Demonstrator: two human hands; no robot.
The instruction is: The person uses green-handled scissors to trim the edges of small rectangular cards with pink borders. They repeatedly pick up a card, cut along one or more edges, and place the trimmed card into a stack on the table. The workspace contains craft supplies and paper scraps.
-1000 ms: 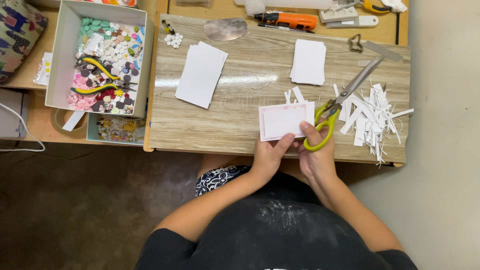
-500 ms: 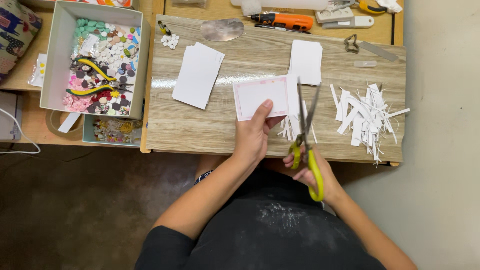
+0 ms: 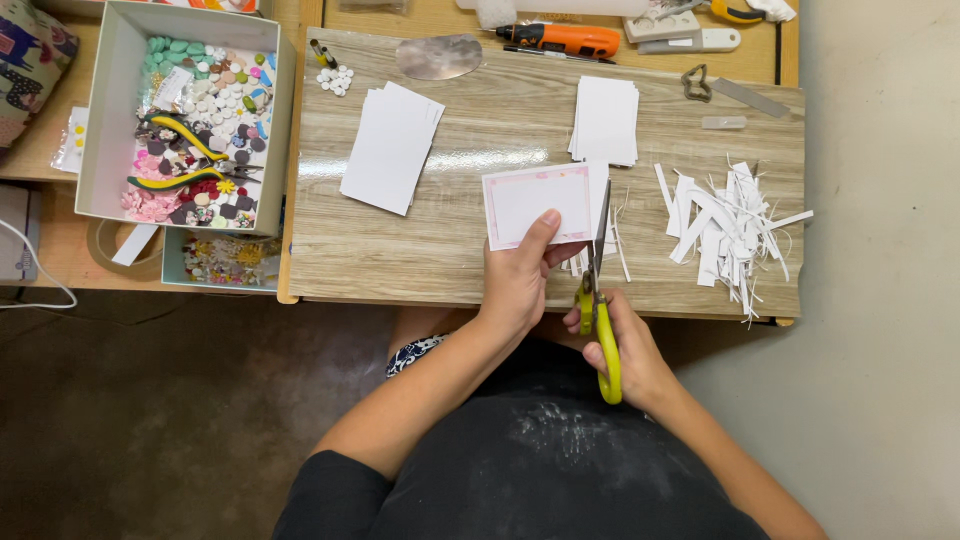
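My left hand [image 3: 520, 275] pinches the lower edge of a white card with a pink border [image 3: 535, 203], holding it flat above the wooden table [image 3: 460, 265]. My right hand [image 3: 630, 355] grips scissors with yellow-green handles [image 3: 598, 300]. Their blades point away from me along the card's right edge, where a narrow white strip sticks out. A few cut strips lie just under the blades.
Two stacks of white cards [image 3: 392, 147] [image 3: 606, 120] lie on the table, with a heap of paper strips [image 3: 728, 228] at the right. A grey box of beads and pliers [image 3: 190, 120] stands at the left. An orange tool [image 3: 560, 38] lies at the back.
The card and the scissors moved from the table's right front to its middle. The scissors turned from lying slanted to pointing straight away, blades now at the card's right edge.
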